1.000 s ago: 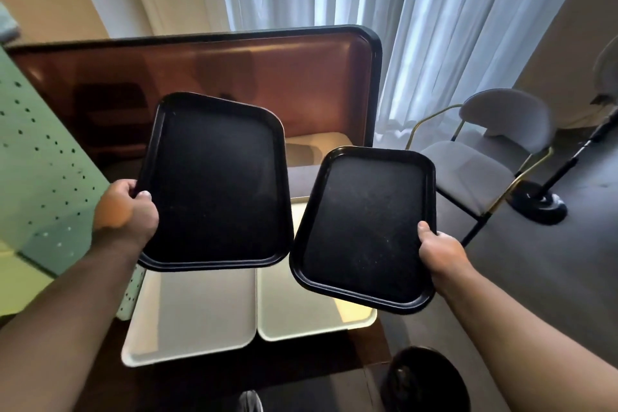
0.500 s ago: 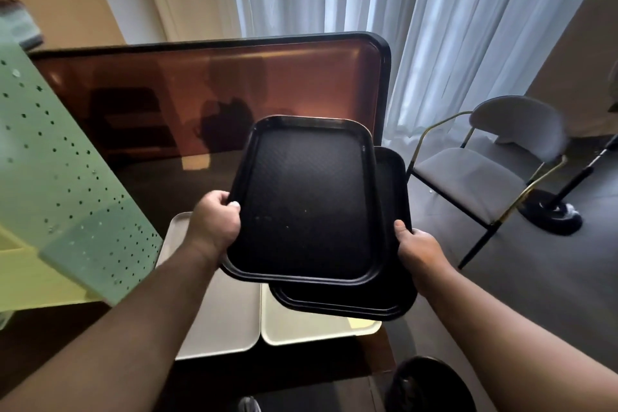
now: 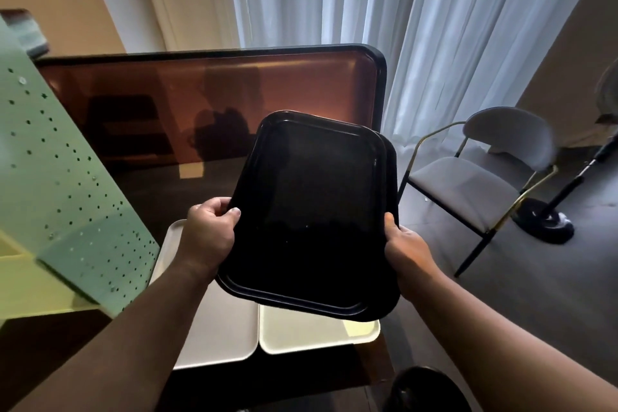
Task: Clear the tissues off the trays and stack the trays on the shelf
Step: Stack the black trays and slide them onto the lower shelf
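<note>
Now both black trays (image 3: 314,211) sit nested, left hand (image 3: 209,237) and right hand (image 3: 406,252) gripping opposite edges. Fingers wrap the rims, probably so the pair carries as one.

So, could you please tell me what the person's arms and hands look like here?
Both forearms are bare right down to the frame edge, no sleeves showing. The left hand and right hand have no gloves, and no rings, watch or wristbands are visible. Fingernails look short and unpainted.
</note>
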A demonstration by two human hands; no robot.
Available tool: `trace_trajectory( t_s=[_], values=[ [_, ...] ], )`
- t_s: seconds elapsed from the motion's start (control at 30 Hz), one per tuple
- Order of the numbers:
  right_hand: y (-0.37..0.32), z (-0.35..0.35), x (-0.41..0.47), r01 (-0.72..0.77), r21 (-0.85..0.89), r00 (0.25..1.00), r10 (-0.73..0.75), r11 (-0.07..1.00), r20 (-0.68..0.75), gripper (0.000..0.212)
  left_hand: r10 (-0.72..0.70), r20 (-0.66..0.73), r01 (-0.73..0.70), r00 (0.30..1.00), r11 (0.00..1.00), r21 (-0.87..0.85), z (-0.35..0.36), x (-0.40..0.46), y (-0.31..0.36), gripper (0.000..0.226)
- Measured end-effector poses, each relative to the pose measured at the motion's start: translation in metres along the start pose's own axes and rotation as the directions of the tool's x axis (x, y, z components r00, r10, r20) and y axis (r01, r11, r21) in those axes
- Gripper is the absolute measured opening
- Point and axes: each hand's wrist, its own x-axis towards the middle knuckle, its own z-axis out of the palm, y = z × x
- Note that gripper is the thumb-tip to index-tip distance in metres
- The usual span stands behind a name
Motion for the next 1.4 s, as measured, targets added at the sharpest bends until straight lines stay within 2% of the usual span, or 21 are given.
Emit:
trace_trajectory(
  t_s=[0.1,0.23,0.27,0.33,0.43,0.53,0.63,0.77,0.87,0.93,1.03,1.17,1.27,1.33,1.4],
  values=[
    [-0.007,0.007,-0.005,0.01,0.044,1.0,-0.01,0.999,0.004,0.045,-0.014,0.058,0.019,0.998,0.997,-0.081,-0.009,0.002,0.005,0.016],
    [-0.018,0.018,-0.015,0.004,0.068,1.0,-0.004,0.998,-0.007,0.052,-0.069,0.323,0.138,0.944,0.971,-0.197,-0.02,0.0,0.009,0.043],
    [-0.019,0.021,-0.016,0.004,0.072,1.0,-0.004,0.997,-0.004,0.052,-0.074,0.353,0.155,0.933,0.966,-0.209,-0.022,-0.001,0.008,0.047],
    [-0.018,0.025,-0.023,-0.011,0.122,1.0,0.01,0.993,0.007,0.055,-0.08,0.34,0.159,0.937,0.965,-0.21,-0.025,-0.007,0.004,0.048],
    [-0.013,0.034,-0.029,-0.082,0.23,0.989,0.05,0.97,0.14,0.06,-0.073,0.23,0.107,0.97,0.985,-0.137,-0.026,-0.02,-0.005,0.048],
    [-0.019,0.042,-0.038,-0.166,0.313,0.953,0.07,0.935,0.296,0.047,-0.067,0.17,0.084,0.983,0.992,-0.093,-0.031,-0.031,-0.01,0.05],
    [-0.03,0.05,-0.045,-0.171,0.294,0.954,0.083,0.94,0.289,0.04,-0.113,0.171,0.132,0.979,0.985,-0.109,-0.047,-0.032,-0.017,0.051],
    [-0.041,0.06,-0.053,-0.171,0.279,0.948,0.08,0.945,0.308,0.037,-0.14,0.256,0.199,0.956,0.955,-0.221,-0.082,-0.03,-0.002,0.048],
    [-0.058,0.066,-0.059,-0.119,0.365,0.914,-0.042,0.923,0.404,0.036,-0.155,0.346,0.254,0.925,0.931,-0.261,-0.113,-0.025,0.021,0.037],
    [-0.072,0.069,-0.063,-0.093,0.396,0.875,-0.115,0.913,0.47,0.042,-0.146,0.407,0.272,0.902,0.923,-0.273,-0.133,-0.026,0.036,0.038],
    [-0.089,0.079,-0.074,-0.156,0.345,0.846,-0.054,0.926,0.53,0.043,-0.134,0.459,0.288,0.878,0.914,-0.286,-0.16,-0.028,0.05,0.047],
    [-0.106,0.098,-0.096,-0.122,0.301,0.835,-0.066,0.946,0.546,0.039,-0.093,0.48,0.25,0.872,0.929,-0.273,-0.192,-0.029,0.057,0.054],
    [-0.119,0.116,-0.123,-0.07,0.332,0.841,-0.123,0.941,0.526,0.037,-0.075,0.422,0.226,0.904,0.92,-0.321,-0.215,-0.03,0.057,0.066],
    [-0.126,0.127,-0.14,-0.062,0.354,0.855,-0.134,0.933,0.501,0.036,-0.015,0.493,0.184,0.87,0.937,-0.296,-0.234,-0.033,0.061,0.06],
    [-0.127,0.134,-0.153,-0.052,0.357,0.854,-0.143,0.933,0.5,0.045,0.031,0.567,0.14,0.823,0.957,-0.255,-0.256,-0.035,0.065,0.06]
  ],
)
